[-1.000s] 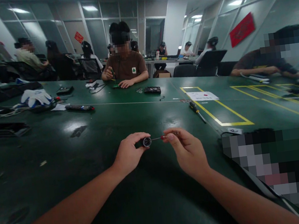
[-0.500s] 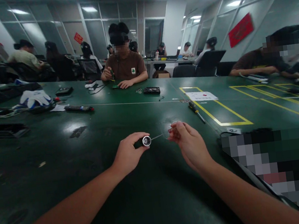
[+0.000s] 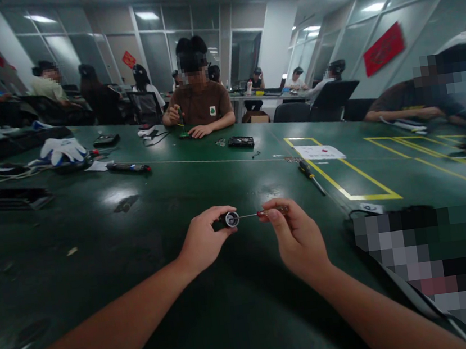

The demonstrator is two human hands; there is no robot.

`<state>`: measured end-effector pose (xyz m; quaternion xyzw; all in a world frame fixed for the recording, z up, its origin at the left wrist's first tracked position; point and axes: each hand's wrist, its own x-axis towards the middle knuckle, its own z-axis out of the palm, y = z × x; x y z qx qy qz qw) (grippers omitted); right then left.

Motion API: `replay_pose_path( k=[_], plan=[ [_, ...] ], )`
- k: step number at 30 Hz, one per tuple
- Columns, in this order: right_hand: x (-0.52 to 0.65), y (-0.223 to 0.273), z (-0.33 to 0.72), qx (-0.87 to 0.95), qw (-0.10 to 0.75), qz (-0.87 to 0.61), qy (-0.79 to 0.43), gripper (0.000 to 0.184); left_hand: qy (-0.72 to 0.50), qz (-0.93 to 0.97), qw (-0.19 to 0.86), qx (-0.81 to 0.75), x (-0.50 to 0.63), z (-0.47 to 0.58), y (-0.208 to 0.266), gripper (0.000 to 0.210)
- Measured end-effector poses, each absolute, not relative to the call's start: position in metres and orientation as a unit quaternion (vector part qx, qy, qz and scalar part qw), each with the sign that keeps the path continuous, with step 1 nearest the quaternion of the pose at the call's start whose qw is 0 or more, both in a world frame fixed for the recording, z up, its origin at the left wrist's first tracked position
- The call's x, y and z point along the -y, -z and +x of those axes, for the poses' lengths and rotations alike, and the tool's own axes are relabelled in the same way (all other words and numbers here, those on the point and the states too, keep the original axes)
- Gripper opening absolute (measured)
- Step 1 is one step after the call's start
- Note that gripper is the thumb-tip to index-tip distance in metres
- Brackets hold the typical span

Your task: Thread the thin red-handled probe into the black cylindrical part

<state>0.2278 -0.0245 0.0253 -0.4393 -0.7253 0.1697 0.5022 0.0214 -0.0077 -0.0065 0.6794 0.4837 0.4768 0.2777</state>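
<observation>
Between the thumb and fingers of my left hand (image 3: 204, 237) is a short dark cylinder with a silver rim (image 3: 232, 219), its round open end facing me. My right hand (image 3: 302, 237) is closed around the clear reddish handle of a small screwdriver (image 3: 272, 212). The thin shaft points left and its tip reaches the cylinder's open end; whether it touches a screw inside is too small to tell. Both hands are above the green table (image 3: 218, 329).
Beyond my right hand lies a black-and-yellow screwdriver (image 3: 311, 177) beside yellow tape (image 3: 369, 177) and a paper sheet (image 3: 320, 152). A dark tube-shaped tool (image 3: 129, 167), white gloves (image 3: 62, 151) and a black case (image 3: 241, 142) lie farther back. A person (image 3: 197, 102) sits opposite.
My right hand has turned, so the screwdriver's handle now shows side-on, in line with the cylinder. My left hand keeps its hold on the cylinder. The whole view has shifted slightly.
</observation>
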Motion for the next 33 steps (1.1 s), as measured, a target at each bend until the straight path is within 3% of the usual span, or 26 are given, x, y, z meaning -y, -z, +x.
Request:
replay_pose_path(
  k=[16, 27, 33],
  plan=[
    [0.0285, -0.0300, 0.2274, 0.752, 0.477, -0.433, -0.141, 0.019, -0.472, 0.680, 0.272, -0.491, 0.0038, 0.0201, 0.0124, 0.040],
    [0.0309, -0.0286, 0.2305, 0.813, 0.425, -0.340, -0.207, 0.013, -0.484, 0.678, 0.276, -0.479, 0.0013, 0.0175, 0.0137, 0.040],
    [0.0313, -0.0286, 0.2284, 0.803, 0.435, -0.350, -0.208, 0.031, -0.481, 0.675, 0.282, -0.483, 0.0009, 0.0182, 0.0133, 0.040]
  ],
)
